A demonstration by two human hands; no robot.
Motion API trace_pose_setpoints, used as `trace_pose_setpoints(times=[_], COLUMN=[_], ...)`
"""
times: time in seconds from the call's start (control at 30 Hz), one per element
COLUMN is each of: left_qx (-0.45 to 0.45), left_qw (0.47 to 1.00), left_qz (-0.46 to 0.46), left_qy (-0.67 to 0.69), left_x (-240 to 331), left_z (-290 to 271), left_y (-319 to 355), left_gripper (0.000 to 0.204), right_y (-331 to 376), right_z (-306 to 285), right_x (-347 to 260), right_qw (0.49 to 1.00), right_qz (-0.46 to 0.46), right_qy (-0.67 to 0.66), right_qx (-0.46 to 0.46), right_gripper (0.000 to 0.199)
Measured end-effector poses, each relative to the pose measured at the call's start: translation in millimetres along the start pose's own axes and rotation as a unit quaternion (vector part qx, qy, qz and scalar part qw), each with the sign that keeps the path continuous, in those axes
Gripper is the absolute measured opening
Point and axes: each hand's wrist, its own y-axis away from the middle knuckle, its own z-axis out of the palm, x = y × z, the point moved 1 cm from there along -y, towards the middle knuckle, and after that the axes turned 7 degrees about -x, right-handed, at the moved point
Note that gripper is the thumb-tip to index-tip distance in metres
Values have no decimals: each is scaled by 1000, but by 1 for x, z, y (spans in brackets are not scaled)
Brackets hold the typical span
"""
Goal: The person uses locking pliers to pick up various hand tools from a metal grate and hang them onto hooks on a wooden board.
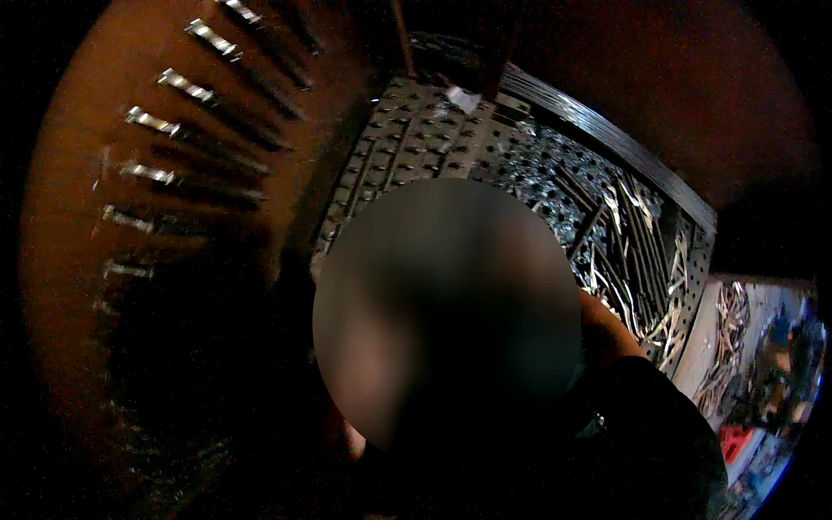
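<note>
Technique for handling slender dark rods [656,251] on a perforated metal board [399,143], seen from above. Good practice, as judged from the crowded layout, is to take one rod at a time near its middle, raise it clear of its neighbours before turning it, and keep skin away from the ends, which may be sharp; a free hand would best steady the pieces that lie across one another. A round blur covers most of the right hand [609,329] and the left hand [353,438], so whether either is spread, pressed together or pinching something cannot be told; only skin near the right wrist and a sliver on the left show outside it. The rods lie just beyond the right hand and a little to its right, mostly side by side in a loose sheaf, with a few at a slant. They look straight, thin and dull; their material cannot be made out. Pale strips [610,208] lie among them, some bent, with a whitish gleam. Farther beyond the right hand, small shiny scraps [550,165] speckle the board between its holes.
</note>
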Motion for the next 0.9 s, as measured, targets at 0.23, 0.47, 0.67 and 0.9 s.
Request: trace_pose_setpoints(times=[0.23,0.47,0.67,0.9], left_qx=[-41,-124,-173,-226], left_qw=[995,992,977,972], left_qz=[22,-14,-83,-42], left_qy=[85,-6,-93,50], left_x=[14,1,35,14], left_z=[14,12,36,24], left_y=[20,-7,2,-1], left_gripper=[36,80,66,56], right_y=[13,72,105,111], right_z=[-149,-336,-421,-409], right_x=[-43,-71,-142,-165], right_qw=[962,712,603,595], right_qz=[-106,-194,-349,-353], right_qy=[25,-472,-412,-364], right_qx=[-252,-482,-588,-624], right_gripper=[88,62,61,62])
